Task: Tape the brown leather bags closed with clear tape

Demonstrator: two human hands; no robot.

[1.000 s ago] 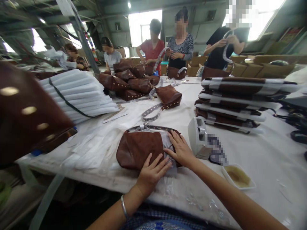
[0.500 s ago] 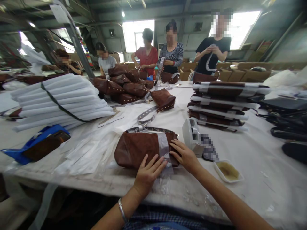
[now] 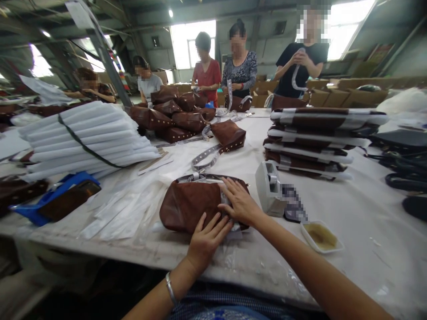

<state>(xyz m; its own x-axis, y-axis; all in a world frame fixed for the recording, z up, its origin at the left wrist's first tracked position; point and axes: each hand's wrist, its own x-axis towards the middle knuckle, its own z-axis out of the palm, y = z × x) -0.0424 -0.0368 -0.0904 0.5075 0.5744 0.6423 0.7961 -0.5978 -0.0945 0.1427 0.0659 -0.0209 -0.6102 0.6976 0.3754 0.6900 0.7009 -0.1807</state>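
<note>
The right hand (image 3: 242,200) had slid left, onto the see-through plastic band (image 3: 225,199); its fingers and the left hand's (image 3: 207,240) lay apart, gripping nothing; under them sat the brown handbag (image 3: 188,204) on the worktop (image 3: 367,200); smoothing seemed unfinished.

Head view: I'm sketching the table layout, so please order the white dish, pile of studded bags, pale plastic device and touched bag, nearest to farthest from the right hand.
1. Touched bag: under the right hand.
2. Pale plastic device: close by, on the right.
3. White dish: farther right.
4. Pile of studded bags: far across the table, toward the left.
</note>
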